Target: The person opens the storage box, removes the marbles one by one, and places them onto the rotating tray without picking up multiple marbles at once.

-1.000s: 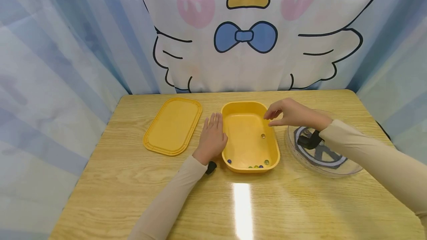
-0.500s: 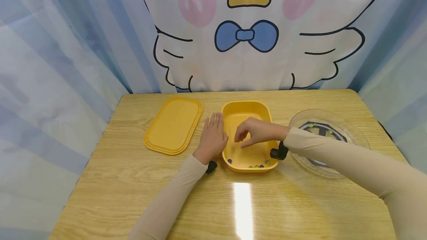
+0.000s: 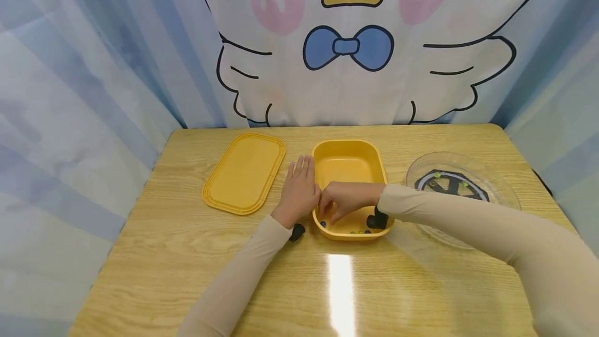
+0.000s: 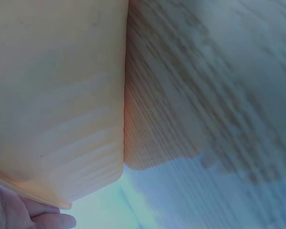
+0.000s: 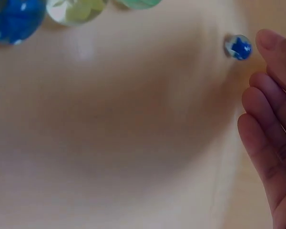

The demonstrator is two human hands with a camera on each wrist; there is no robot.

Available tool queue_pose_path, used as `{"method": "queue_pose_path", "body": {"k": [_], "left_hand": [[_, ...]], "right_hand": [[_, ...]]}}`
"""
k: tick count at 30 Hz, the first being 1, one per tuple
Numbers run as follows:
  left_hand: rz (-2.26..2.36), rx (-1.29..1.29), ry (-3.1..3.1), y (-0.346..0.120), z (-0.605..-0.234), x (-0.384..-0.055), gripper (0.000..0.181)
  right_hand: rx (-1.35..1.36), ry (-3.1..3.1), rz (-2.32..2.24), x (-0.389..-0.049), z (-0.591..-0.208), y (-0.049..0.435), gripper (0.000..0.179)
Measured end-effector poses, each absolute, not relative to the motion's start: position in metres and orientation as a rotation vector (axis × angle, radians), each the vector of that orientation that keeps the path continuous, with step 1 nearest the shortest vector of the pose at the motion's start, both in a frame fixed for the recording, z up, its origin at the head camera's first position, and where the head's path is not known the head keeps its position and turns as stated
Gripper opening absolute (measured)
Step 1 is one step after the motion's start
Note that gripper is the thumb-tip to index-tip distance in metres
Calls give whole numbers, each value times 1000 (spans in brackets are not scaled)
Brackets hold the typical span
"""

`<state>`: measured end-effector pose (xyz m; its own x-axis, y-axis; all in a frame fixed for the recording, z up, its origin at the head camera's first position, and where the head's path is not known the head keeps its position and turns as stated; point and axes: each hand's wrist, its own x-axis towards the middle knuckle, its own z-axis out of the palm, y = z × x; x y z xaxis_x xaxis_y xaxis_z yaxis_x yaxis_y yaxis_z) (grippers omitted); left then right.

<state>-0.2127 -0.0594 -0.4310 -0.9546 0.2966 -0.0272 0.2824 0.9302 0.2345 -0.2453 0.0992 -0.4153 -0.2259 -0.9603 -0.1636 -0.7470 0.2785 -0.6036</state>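
Note:
Inside the yellow bin (image 3: 348,170), my right hand (image 3: 351,199) reaches down at the near left corner. A blue marble (image 5: 240,47) lies just off its fingertips (image 5: 267,40) in the right wrist view, with nothing seen between thumb and fingers. Another blue marble (image 5: 16,19), a yellow one (image 5: 76,9) and a green one (image 5: 140,2) lie along the bin's near end. My left hand (image 3: 297,191) rests with straight fingers along the bin's left rim; in the left wrist view its fingers (image 4: 52,220) touch that rim.
A yellow lid (image 3: 245,173) lies flat on the wooden table (image 3: 154,254) to the left. To the right, a clear round bowl (image 3: 507,186) holds a grey wheel-like shape and some yellow-green marbles; my right forearm crosses over it. A patterned curtain (image 3: 309,98) hangs behind.
My right hand has moved left from the bin's right rim, across it and down toward the near left corner marble. The left hand stays at the rim.

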Motion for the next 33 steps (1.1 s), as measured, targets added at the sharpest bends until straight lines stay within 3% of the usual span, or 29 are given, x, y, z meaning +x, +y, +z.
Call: {"method": "queue_pose_path", "body": {"k": [13, 33], "left_hand": [[352, 457, 3021, -59, -429, -213, 62], [362, 444, 3042, -57, -431, -211, 61]], "right_hand": [[-1638, 1984, -513, -243, -428, 94, 6], [-1604, 1972, -494, -237, -429, 92, 5]]}}
